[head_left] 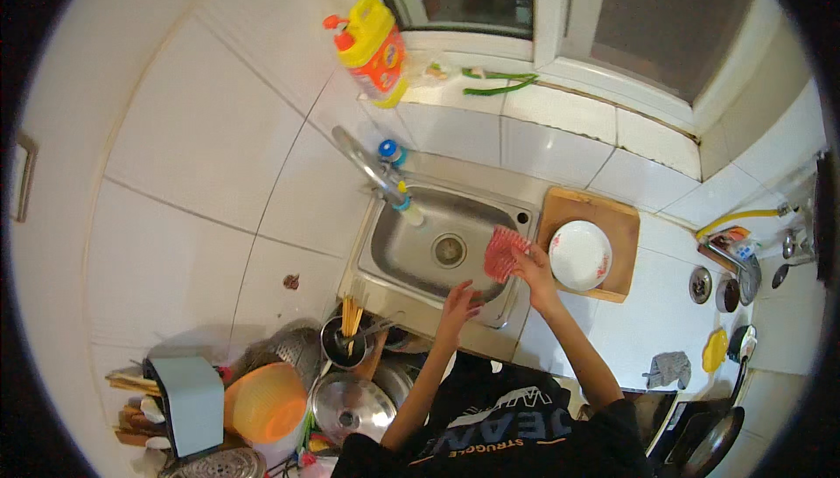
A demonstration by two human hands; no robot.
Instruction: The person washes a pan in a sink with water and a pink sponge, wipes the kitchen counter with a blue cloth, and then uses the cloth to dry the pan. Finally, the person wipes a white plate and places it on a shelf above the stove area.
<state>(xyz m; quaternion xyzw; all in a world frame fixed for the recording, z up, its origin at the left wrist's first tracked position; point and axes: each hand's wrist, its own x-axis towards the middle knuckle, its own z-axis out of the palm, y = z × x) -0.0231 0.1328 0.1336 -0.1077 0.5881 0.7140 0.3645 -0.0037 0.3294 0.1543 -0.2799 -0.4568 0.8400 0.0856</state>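
Observation:
My right hand grips a red-and-white dishcloth by one side, over the right end of a stainless steel sink. The cloth hangs spread out from the fingers. Over the sink's front rim, my left hand has its fingers apart and holds nothing. Just right of my right hand, a white plate or bowl with red patterns sits in a shallow wooden tray. A curved faucet reaches over the basin's left end, and the drain lies below.
A yellow detergent jug and green scallions rest on the window ledge. Front left, a pot with chopsticks, a metal lid and an orange basket crowd together. A grey rag and a pan are at right.

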